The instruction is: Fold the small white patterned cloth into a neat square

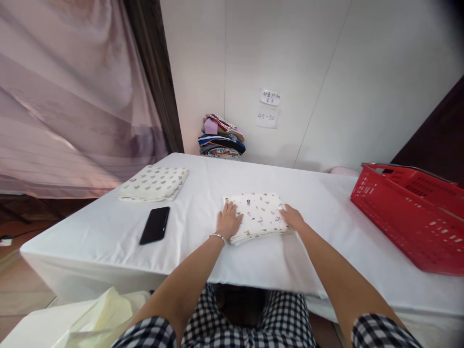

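Note:
A folded white cloth [259, 212] with small scattered prints lies in front of me on the white-covered table, its layers showing along the near edge. My left hand [229, 220] rests flat on its left side, fingers stretched out and thumb apart. At the right edge, my right hand [293, 217] touches the cloth with extended fingers; its thumb is hard to make out. A second folded white cloth [154, 183], printed with rows of small green motifs, lies at the table's far left, away from both hands.
A black phone [155, 225] lies left of my left hand. On the right stands a red plastic basket [409, 217]. A stack of folded fabrics [222, 137] sits behind the table by the wall. A pale yellow bag [105, 316] is at the lower left, below the table's edge.

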A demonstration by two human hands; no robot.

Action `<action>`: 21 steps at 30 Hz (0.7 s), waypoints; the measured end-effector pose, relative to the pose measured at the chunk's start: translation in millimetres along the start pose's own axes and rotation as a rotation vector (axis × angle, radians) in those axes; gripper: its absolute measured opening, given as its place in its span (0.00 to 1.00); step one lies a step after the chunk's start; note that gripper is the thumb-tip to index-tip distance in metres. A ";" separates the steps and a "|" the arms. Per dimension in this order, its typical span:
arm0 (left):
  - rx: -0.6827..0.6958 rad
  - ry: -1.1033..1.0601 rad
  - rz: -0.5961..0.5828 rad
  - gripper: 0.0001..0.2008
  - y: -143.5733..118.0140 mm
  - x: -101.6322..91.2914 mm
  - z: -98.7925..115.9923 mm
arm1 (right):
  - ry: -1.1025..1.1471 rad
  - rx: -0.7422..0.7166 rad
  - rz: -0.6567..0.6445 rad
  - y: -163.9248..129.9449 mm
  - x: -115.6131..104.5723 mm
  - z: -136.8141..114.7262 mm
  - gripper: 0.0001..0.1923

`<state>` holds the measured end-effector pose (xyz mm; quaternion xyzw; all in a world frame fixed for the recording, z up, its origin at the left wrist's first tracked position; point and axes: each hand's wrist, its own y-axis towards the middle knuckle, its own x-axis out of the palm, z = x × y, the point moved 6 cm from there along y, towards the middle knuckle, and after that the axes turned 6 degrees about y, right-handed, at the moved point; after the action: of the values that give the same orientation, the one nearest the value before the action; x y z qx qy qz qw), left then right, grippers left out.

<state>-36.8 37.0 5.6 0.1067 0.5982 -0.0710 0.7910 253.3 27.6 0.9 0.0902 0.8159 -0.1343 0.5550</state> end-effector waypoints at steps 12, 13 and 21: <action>-0.167 -0.064 0.017 0.32 -13.3 -15.0 -17.6 | 0.069 0.052 -0.018 -40.8 4.8 22.3 0.29; -0.192 -0.079 0.007 0.32 -16.4 -15.5 -18.6 | 0.072 0.056 -0.015 -41.5 4.8 22.4 0.29; -0.287 -0.166 -0.085 0.33 -38.3 -12.0 -16.4 | 0.091 0.078 -0.004 -42.8 2.9 19.4 0.28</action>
<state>-64.6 4.0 9.7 -0.0389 0.5387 -0.0270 0.8412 256.7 -19.2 -3.5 0.1162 0.8346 -0.1626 0.5133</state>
